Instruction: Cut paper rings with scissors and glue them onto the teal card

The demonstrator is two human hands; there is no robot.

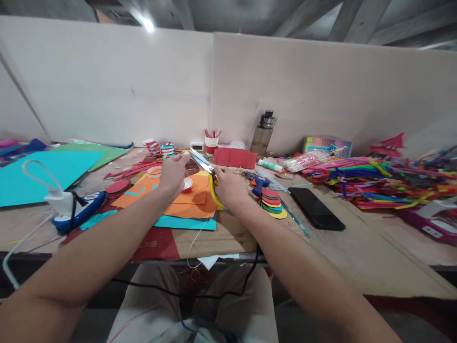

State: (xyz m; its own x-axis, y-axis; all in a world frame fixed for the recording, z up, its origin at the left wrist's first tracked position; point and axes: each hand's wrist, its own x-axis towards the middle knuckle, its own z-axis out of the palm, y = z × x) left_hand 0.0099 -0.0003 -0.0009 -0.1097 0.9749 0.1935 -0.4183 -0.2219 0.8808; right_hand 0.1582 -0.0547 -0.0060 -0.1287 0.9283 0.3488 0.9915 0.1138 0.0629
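Note:
Scissors with yellow handles [213, 193] are gripped in my right hand [230, 186], their silver blades [201, 161] pointing up and left. The blade tips reach the fingers of my left hand [174, 172], which are pinched together; what they hold, if anything, is too small to make out. Beneath both hands lie orange sheets [189, 197] over a light blue sheet [189, 222]. A small white round piece [186, 185] is beside my left hand. A white and orange ring [154, 172] sits to the left.
Stacked coloured discs [272, 204] and a black phone [316, 208] lie right. Bundled pipe cleaners [389, 176] fill the far right. A bottle [263, 136], a cup [211, 144] and a red folded piece [235, 157] stand behind. A blue power strip [80, 212] is left.

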